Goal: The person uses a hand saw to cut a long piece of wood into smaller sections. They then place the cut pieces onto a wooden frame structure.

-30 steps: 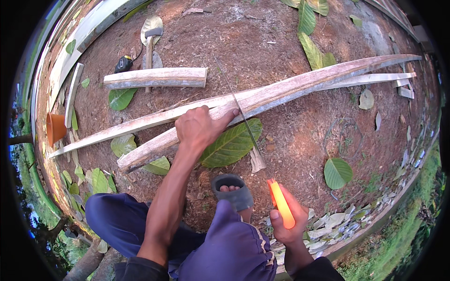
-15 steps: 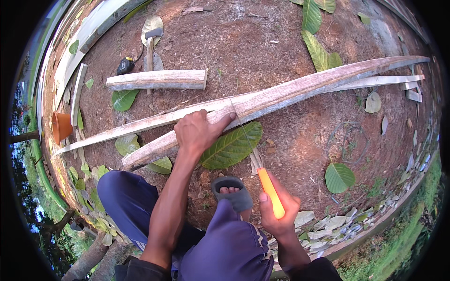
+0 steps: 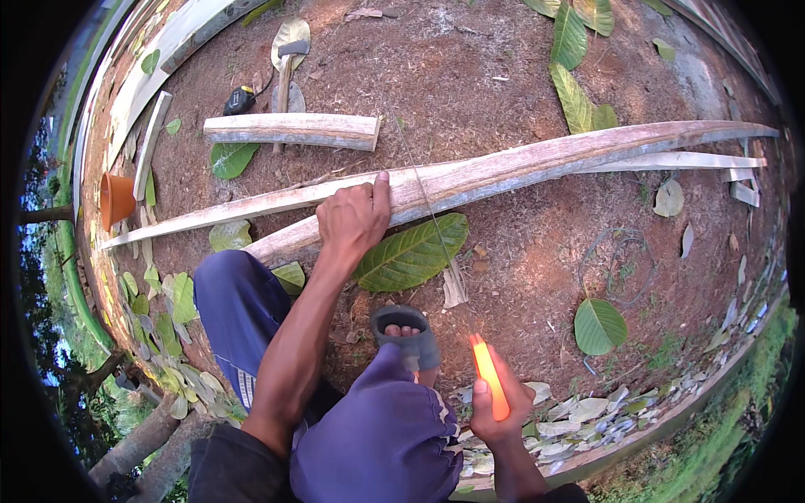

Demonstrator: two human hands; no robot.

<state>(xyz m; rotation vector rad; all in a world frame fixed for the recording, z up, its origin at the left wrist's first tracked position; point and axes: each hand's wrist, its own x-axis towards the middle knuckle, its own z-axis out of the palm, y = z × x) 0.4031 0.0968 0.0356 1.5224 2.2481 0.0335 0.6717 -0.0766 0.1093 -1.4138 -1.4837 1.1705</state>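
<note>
My left hand (image 3: 354, 216) presses down on a long wooden plank (image 3: 520, 172), its fingers curled over the wood and its thumb along the top. My right hand (image 3: 504, 404) is wrapped round the orange and yellow handle of a handsaw (image 3: 489, 377). The saw's thin blade lies across the plank just right of my left hand, with part of it blurred near the handle. Beneath the plank, a narrower pale strip of wood (image 3: 226, 208) crosses at a slant. A large green leaf (image 3: 411, 254) rests on the ground under the blade.
A short cut piece of wood (image 3: 293, 130) lies over the handle of a hammer-like tool (image 3: 291, 55), beside a black and yellow tape measure (image 3: 240, 100). At the left stands an orange pot (image 3: 117, 199). My sandalled foot (image 3: 406, 335) is close to the saw; a wire coil (image 3: 622, 264) lies right.
My right hand has drawn the saw back toward me, away from the plank. My left thumb has swung away from the blade, nearer the fingers. The whole view has shifted slightly.
</note>
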